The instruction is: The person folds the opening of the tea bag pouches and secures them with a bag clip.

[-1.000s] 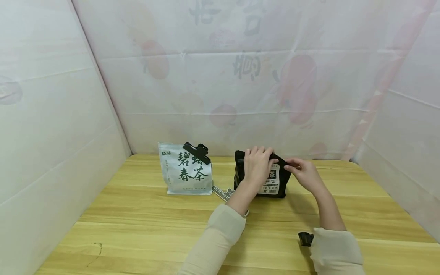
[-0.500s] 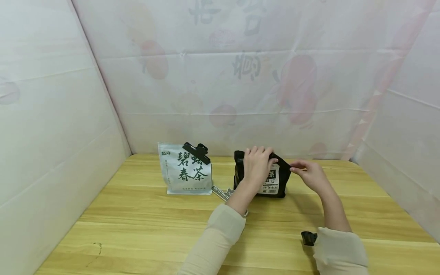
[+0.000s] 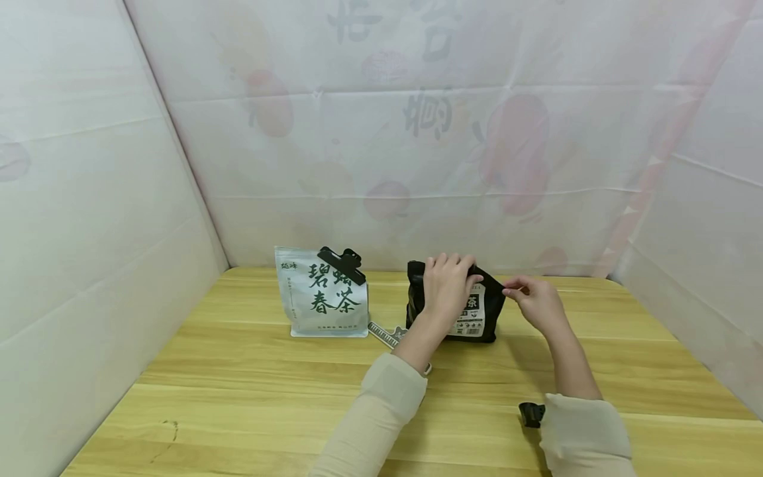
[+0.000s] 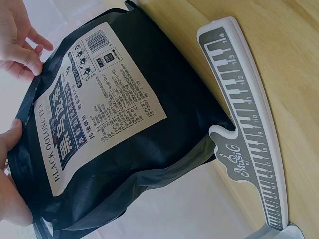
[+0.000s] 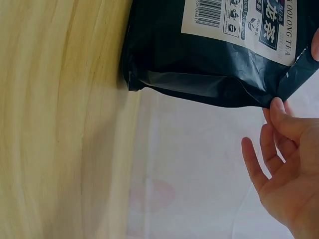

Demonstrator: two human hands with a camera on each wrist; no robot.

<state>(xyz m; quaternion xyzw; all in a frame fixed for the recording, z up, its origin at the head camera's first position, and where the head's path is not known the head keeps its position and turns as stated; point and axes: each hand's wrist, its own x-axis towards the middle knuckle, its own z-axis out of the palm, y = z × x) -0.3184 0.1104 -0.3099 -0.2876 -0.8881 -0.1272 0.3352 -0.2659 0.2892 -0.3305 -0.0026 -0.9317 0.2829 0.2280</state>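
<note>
A black bag of oolong tea (image 3: 492,311) with a pale printed label stands on the wooden table. My left hand (image 3: 444,288) holds its folded top edge, thumb on the front and fingers over the back. At the bag's upper right corner, my right hand (image 3: 536,305) pinches the edge between thumb and finger. The right wrist view shows this pinch of the right hand (image 5: 291,164) closely, with the other fingers spread. In the left wrist view, the label of the tea bag (image 4: 99,109) reads "Black Oolong Tea".
Left of it stands a white tea bag (image 3: 324,311) with a black clip (image 3: 342,264) across its upper right corner. A piano-pattern ruler (image 4: 249,119) lies before the black bag, partly hidden by my left arm in the head view. Another black clip (image 3: 530,415) lies beside my right sleeve.
My right hand has moved slightly right along the black bag's top edge to its corner. The left hand keeps its hold, and the bag stays in place.
</note>
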